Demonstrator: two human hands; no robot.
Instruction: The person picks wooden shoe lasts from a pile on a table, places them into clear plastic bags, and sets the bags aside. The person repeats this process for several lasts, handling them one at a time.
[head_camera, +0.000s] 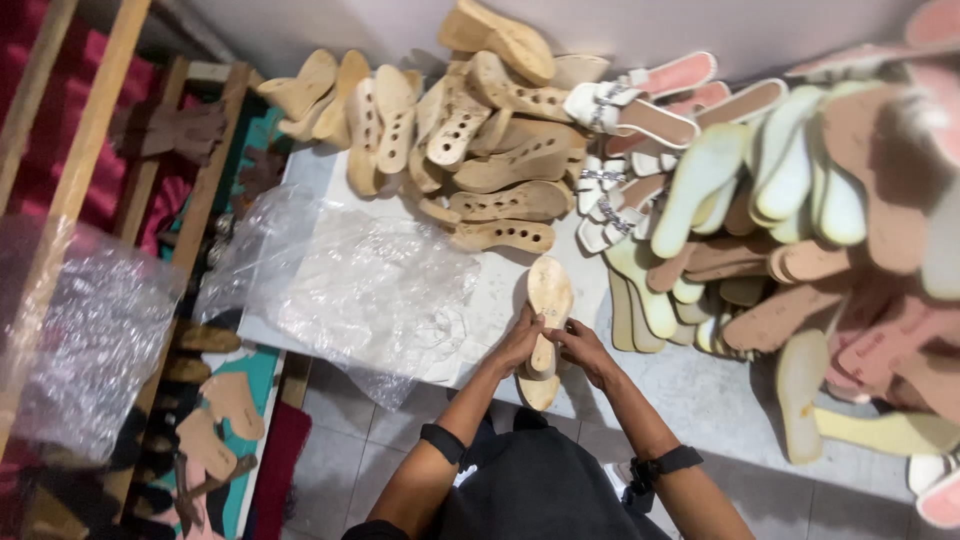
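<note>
A tan shoe sole (549, 292) stands lengthwise on the white table (500, 290) near its front edge, and both my hands grip its lower half. My left hand (519, 340) wraps the sole's left edge. On the sole's right side, my right hand (583, 347) presses with its fingers. A second, similar sole piece (538, 391) sticks out below my hands, over the table's edge. I cannot tell which hand carries it.
A heap of perforated tan wedge soles (480, 150) lies at the back. White strapped sandals (612, 180) and stacked insoles (800, 220) fill the right. Crumpled clear plastic (350, 280) covers the table's left. A wooden rack (80, 200) stands at far left.
</note>
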